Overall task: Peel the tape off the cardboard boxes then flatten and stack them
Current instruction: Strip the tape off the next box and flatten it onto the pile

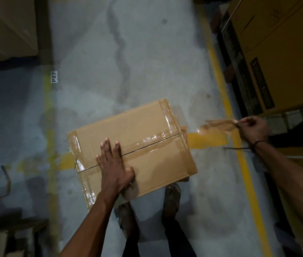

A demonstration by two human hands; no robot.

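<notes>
Brown rectangular cardboard box [132, 151]: left hand [114, 164] pressing flat; right hand [252, 127] pinching translucent tape strip [219, 125]. Strip risks tearing short.

Bare forearms, no sleeves — a dark cord [257, 144] round the right wrist, dark trousers [179, 236], and sandals [173, 194].

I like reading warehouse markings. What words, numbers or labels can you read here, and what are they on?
"P27": on a small white label stuck to the floor beside a worn yellow line.
Black printed panels on the big carton at upper right: too blurred to read.
The box under the left hand: no print visible.
</notes>
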